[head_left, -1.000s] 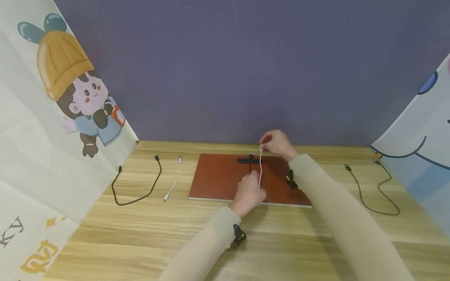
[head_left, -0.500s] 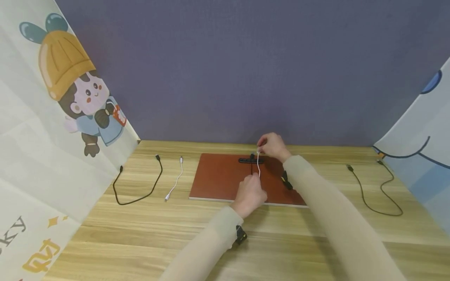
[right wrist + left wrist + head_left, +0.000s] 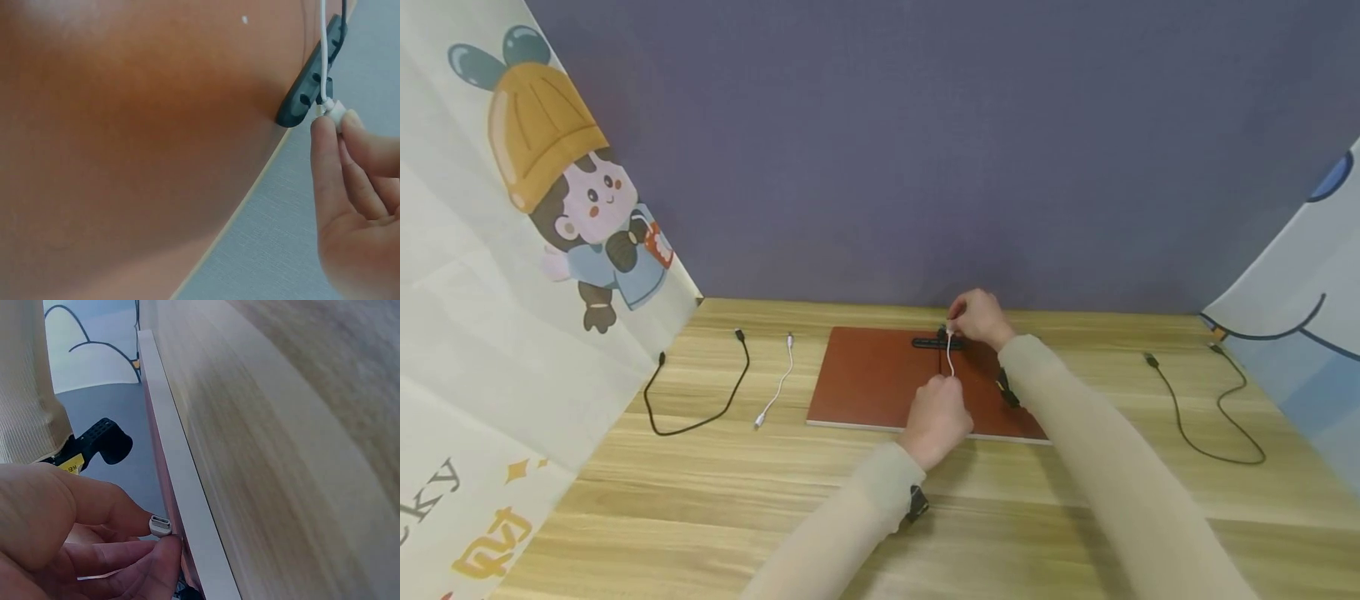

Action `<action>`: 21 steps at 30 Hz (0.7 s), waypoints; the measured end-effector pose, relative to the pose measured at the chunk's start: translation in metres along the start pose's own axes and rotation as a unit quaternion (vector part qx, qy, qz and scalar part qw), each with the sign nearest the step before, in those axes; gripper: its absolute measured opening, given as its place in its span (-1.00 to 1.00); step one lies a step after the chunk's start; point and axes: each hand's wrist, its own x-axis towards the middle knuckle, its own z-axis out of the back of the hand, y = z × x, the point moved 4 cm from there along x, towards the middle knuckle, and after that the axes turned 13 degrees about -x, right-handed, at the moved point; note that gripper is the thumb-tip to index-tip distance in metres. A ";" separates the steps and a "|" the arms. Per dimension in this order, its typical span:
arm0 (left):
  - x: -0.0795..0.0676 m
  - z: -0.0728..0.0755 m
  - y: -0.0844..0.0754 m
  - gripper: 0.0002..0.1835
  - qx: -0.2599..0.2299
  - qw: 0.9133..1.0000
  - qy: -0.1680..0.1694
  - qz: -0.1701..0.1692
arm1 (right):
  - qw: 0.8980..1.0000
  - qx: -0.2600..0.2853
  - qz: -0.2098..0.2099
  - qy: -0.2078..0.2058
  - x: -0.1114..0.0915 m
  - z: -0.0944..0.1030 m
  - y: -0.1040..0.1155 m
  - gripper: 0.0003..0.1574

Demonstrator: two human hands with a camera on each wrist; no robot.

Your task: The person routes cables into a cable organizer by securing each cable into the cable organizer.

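A short white cable (image 3: 951, 357) runs between my two hands over the brown board (image 3: 865, 375). My right hand (image 3: 981, 319) pinches its far connector (image 3: 336, 114) between thumb and fingers, just past the end of the black cable clip (image 3: 306, 94). Nearer the board's front edge, my left hand (image 3: 936, 421) pinches the other end, and the open face of that plug (image 3: 160, 525) shows between thumb and forefinger in the left wrist view. In the right wrist view the white cable crosses over the clip's slots. A black cable (image 3: 344, 22) sits in the clip beside it.
To the left on the wooden table (image 3: 700, 517) lie a black cable (image 3: 700, 423) and another short white cable (image 3: 782, 379). A dark cable (image 3: 1180, 429) lies at the right. The grey-blue backdrop (image 3: 880, 167) rises behind the table's back edge.
My right hand has come down and slightly left toward the clip with its end of the white cable. My left hand has shifted only slightly.
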 end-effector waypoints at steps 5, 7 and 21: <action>-0.002 0.000 -0.002 -0.92 0.018 1.000 -0.009 -0.021 | 1.000 -0.018 0.003 -0.010 0.000 -0.001 0.000 -0.91; -0.003 -0.001 -0.002 -0.93 0.026 0.999 -0.013 -0.027 | 1.000 -0.025 0.003 -0.012 0.000 -0.002 0.000 -0.91; -0.003 -0.001 -0.004 -0.95 0.043 0.998 -0.013 -0.046 | 0.998 -0.059 -0.004 0.008 0.006 -0.013 -0.005 -0.87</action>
